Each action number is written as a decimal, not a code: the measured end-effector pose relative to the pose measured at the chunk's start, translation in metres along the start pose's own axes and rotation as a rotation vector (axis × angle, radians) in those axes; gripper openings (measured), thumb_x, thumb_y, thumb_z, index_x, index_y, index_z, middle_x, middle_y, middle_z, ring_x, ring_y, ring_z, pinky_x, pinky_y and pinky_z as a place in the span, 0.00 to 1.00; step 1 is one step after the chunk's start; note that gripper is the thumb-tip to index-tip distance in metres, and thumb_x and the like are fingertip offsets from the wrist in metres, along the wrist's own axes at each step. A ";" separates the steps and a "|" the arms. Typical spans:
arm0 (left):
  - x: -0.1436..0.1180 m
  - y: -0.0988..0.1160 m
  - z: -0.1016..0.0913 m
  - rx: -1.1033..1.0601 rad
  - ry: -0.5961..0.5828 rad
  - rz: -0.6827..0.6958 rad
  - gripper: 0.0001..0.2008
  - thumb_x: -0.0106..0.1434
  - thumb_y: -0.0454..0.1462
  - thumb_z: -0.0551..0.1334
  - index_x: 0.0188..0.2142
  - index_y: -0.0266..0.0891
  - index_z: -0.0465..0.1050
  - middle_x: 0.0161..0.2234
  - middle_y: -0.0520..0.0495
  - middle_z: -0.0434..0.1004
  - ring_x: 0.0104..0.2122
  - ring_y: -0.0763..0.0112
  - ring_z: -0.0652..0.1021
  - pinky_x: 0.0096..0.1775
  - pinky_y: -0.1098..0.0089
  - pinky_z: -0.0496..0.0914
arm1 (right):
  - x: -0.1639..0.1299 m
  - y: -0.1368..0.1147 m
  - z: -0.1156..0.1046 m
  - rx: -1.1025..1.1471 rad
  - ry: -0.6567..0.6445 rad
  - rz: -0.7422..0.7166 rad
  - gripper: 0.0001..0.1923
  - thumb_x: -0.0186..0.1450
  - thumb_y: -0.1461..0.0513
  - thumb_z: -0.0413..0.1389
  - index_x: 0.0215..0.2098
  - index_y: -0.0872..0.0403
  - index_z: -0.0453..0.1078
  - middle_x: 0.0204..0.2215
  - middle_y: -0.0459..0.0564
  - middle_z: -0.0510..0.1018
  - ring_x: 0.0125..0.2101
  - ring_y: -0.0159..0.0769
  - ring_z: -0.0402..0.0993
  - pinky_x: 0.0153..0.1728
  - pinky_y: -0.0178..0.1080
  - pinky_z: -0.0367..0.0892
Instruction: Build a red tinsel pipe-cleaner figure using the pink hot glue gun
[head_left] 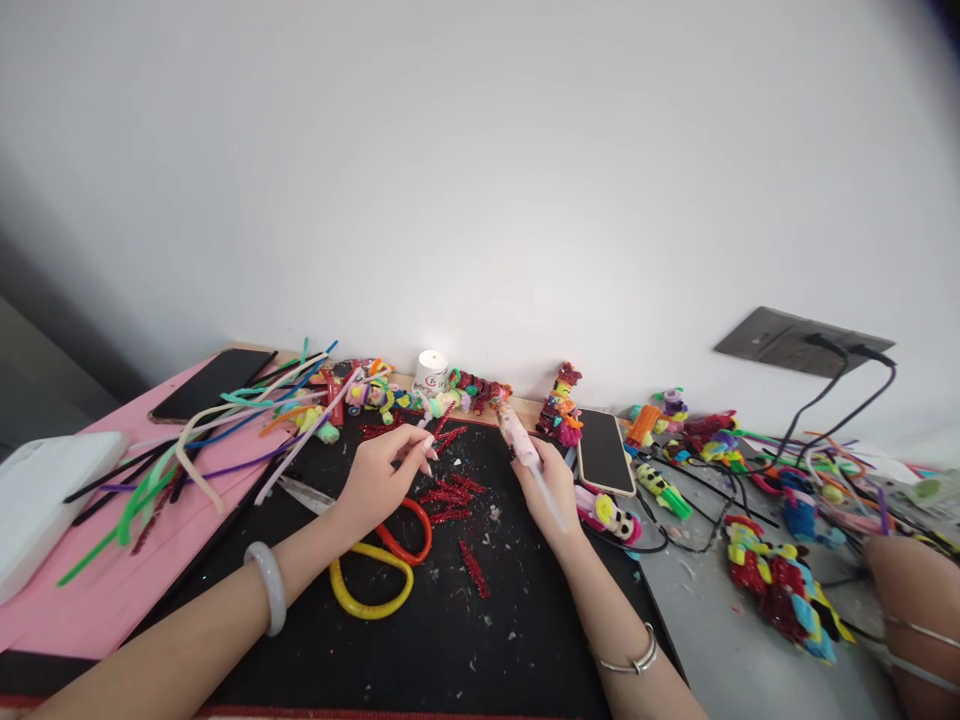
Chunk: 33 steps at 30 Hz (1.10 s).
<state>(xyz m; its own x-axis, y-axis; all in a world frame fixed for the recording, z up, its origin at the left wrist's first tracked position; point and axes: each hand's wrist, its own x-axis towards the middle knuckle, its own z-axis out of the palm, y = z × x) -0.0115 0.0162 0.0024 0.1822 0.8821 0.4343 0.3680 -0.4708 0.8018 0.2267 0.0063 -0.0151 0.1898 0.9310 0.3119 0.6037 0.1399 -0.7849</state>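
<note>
My left hand (386, 475) is raised over the black mat (420, 660), thumb and fingers pinched together. A short red tinsel pipe cleaner (444, 418) sticks up from its fingertips. In my right hand (549, 485) is a slim pink glue gun (516, 432), its nozzle pointing away from me and a translucent glue stick (551, 497) protruding from its back end. Between the hands, cut red tinsel pieces (448, 497) and small scraps lie on the mat. Scissors with red and yellow handles (371, 597) rest beneath my left wrist, blades partly hidden.
Loose coloured pipe cleaners (202, 440) spread over a pink sheet (45, 628) beside a white case (64, 490). A paper cup (432, 372), fuzzy figures (561, 405) and a phone (606, 452) line the wall. Cables (810, 385) hang from a socket; another person's arm (915, 590) reaches in at right.
</note>
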 end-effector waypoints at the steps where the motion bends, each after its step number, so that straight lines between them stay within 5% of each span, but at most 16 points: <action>1: 0.000 0.000 0.000 -0.003 -0.006 -0.003 0.08 0.65 0.36 0.53 0.31 0.37 0.68 0.26 0.50 0.75 0.24 0.72 0.77 0.30 0.72 0.71 | -0.001 -0.001 0.000 0.038 -0.011 0.029 0.16 0.57 0.59 0.54 0.42 0.57 0.73 0.36 0.53 0.78 0.37 0.46 0.73 0.40 0.43 0.67; 5: 0.000 0.000 0.001 0.003 -0.039 -0.008 0.08 0.64 0.35 0.53 0.31 0.37 0.68 0.26 0.50 0.75 0.24 0.72 0.76 0.30 0.73 0.70 | -0.005 -0.008 0.001 0.100 -0.081 0.073 0.18 0.60 0.56 0.51 0.41 0.60 0.73 0.33 0.52 0.80 0.31 0.43 0.75 0.32 0.40 0.69; 11: -0.001 0.001 0.001 0.039 -0.028 0.008 0.08 0.64 0.35 0.53 0.30 0.38 0.68 0.25 0.51 0.75 0.24 0.72 0.76 0.30 0.73 0.70 | -0.012 -0.019 0.001 0.171 -0.155 0.011 0.14 0.58 0.58 0.55 0.40 0.55 0.73 0.35 0.51 0.80 0.36 0.45 0.74 0.37 0.41 0.69; 20: -0.002 -0.002 0.000 0.103 0.011 0.028 0.08 0.65 0.36 0.53 0.31 0.38 0.68 0.25 0.50 0.76 0.25 0.71 0.76 0.32 0.71 0.70 | -0.012 -0.025 -0.002 0.106 -0.212 -0.221 0.10 0.59 0.63 0.54 0.38 0.53 0.72 0.31 0.48 0.76 0.30 0.38 0.71 0.33 0.37 0.66; 33: -0.002 -0.002 -0.001 0.123 0.012 0.034 0.07 0.65 0.35 0.53 0.32 0.38 0.68 0.25 0.51 0.75 0.25 0.72 0.76 0.32 0.72 0.69 | -0.014 -0.031 -0.004 0.005 -0.280 -0.303 0.10 0.61 0.63 0.53 0.40 0.52 0.72 0.34 0.50 0.74 0.33 0.38 0.70 0.35 0.37 0.65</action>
<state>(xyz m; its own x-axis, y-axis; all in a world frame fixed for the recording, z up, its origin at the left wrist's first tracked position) -0.0137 0.0156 0.0009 0.1854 0.8652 0.4660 0.4709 -0.4944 0.7306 0.2090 -0.0124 0.0068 -0.2142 0.9033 0.3717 0.5959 0.4224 -0.6830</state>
